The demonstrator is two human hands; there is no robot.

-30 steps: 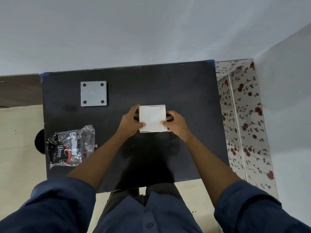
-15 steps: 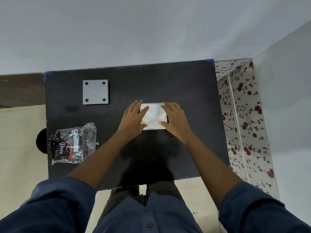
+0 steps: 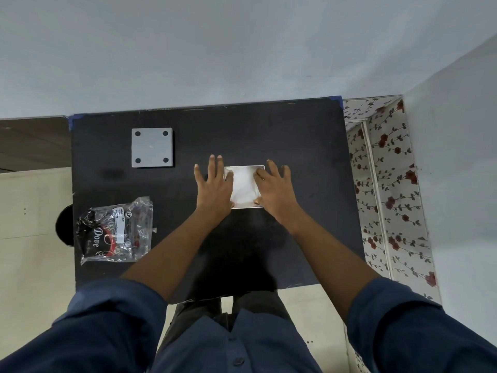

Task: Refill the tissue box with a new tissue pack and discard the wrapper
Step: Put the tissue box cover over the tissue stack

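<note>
A square tissue box [image 3: 248, 207] sits in the middle of the black table [image 3: 309, 146], filled with a white stack of tissues [image 3: 243, 184]. My left hand [image 3: 213, 184] lies flat over the box's left side with fingers spread. My right hand [image 3: 275, 187] lies flat over its right side, fingertips on the tissues. Neither hand grips anything. The box's grey square lid [image 3: 152, 147], with four dark holes at its corners, lies apart at the back left. The crumpled clear and black wrapper [image 3: 115, 230] lies near the table's left front edge.
A wall runs right behind the table. A floral-papered surface [image 3: 387, 197] stands to the right of the table. A dark round object [image 3: 64, 224] shows on the floor past the left edge. My legs are against the front edge.
My hands went from holding the white stack at its sides to lying flat on top of it in the box, fingers spreading outward.
</note>
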